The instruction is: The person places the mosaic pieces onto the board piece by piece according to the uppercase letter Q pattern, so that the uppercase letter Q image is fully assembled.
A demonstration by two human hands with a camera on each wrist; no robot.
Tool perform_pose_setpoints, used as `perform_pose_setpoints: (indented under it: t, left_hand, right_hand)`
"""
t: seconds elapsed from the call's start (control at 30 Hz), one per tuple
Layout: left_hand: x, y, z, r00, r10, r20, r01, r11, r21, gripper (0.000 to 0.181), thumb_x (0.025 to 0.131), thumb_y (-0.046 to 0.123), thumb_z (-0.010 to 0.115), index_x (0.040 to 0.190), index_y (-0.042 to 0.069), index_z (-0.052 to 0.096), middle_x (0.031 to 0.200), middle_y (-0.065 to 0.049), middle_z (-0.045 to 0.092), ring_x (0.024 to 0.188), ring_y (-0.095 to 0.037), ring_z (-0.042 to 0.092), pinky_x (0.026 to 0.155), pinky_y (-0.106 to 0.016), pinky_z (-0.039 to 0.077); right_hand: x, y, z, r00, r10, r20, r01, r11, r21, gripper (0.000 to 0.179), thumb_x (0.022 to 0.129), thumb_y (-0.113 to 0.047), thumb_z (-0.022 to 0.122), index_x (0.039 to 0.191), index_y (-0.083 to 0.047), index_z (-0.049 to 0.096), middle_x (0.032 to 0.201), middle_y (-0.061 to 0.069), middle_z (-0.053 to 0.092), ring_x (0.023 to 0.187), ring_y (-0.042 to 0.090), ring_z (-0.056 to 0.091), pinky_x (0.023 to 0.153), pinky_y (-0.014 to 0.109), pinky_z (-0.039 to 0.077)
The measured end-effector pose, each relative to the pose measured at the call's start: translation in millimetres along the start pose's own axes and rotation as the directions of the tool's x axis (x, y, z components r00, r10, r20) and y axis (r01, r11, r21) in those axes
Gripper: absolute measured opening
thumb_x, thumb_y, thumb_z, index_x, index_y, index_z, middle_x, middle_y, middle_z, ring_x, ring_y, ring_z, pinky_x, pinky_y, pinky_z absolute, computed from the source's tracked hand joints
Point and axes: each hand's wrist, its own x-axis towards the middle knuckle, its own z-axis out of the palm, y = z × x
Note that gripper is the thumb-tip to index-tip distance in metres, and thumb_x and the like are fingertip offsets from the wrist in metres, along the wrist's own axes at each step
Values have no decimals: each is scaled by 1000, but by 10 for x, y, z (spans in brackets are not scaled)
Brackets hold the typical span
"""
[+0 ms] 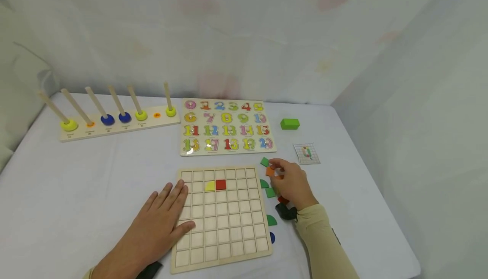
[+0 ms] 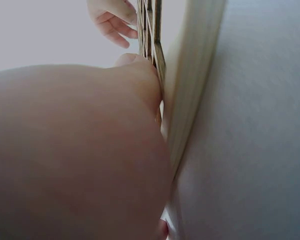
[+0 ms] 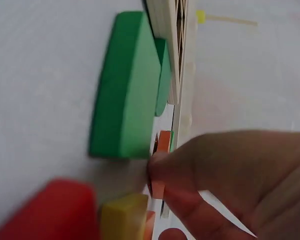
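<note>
My left hand [image 1: 158, 222] lies flat with fingers spread over the left edge of a wooden grid board [image 1: 222, 263], its thumb across the lower squares. A yellow quarter-round tile [image 1: 210, 186] and a red square tile [image 1: 220, 184] sit side by side in the board's second row. Right of the board, my right hand [image 1: 291, 183] pinches an orange square tile [image 1: 270, 172] between thumb and fingers, low at the table. Beside that hand are a green square tile [image 3: 125, 90], a yellow tile [image 3: 124, 216] and a red tile [image 3: 55, 212], partly hidden by the hand from above.
Behind the board lies a number puzzle [image 1: 228, 124], with a peg stacker [image 1: 122, 131] to its left. A green block [image 1: 290, 124] and a small pattern card [image 1: 306, 154] are at the right. Green half-round tiles [image 1: 271, 220] and a blue tile [image 1: 272, 237] line the board's right edge.
</note>
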Motion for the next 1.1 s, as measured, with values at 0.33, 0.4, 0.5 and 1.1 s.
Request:
perform_pose_setpoints:
  t: [0.33, 0.4, 0.5, 1.1]
  left_hand:
    - [21, 4, -10, 1000, 6, -10, -6, 1000, -1, 91, 102, 57, 65, 165, -1, 34, 173, -18, 28, 158, -46, 24, 123, -68, 21]
    - [25, 8, -11, 1000, 8, -11, -8, 1000, -6, 92, 102, 57, 66, 165, -1, 34, 173, -18, 28, 157, -46, 25, 122, -68, 22]
    - [20, 12, -9, 1000, 6, -3, -6, 1000, -11, 92, 102, 57, 66, 165, -2, 34, 173, -18, 28, 157, -47, 25, 122, -68, 22]
    - [-4, -6, 0, 1000, 4, -10, -4, 1000, -13, 91, 103, 58, 63, 165, -1, 35, 173, -18, 27, 158, -45, 25, 122, -68, 21]
  right_hand:
    - [96, -126, -56, 990, -110, 85, 126, 969, -212, 48, 96, -19, 80, 143, -13, 69, 127, 5, 70, 106, 23, 66, 88, 44, 58]
    - [107, -145, -75, 990, -92, 104, 112, 974, -200, 46, 96, -16, 80, 141, -13, 70, 119, 1, 71, 101, 19, 67, 86, 40, 58]
    - [115, -155, -85, 990, -78, 120, 99, 978, -183, 45, 96, -15, 81, 140, -14, 71, 112, -3, 70, 99, 15, 67, 85, 37, 57]
    - [206, -228, -159, 978, -94, 186, 139, 959, -246, 47, 99, -31, 79, 143, -17, 69, 129, 3, 67, 105, 20, 67, 90, 43, 58]
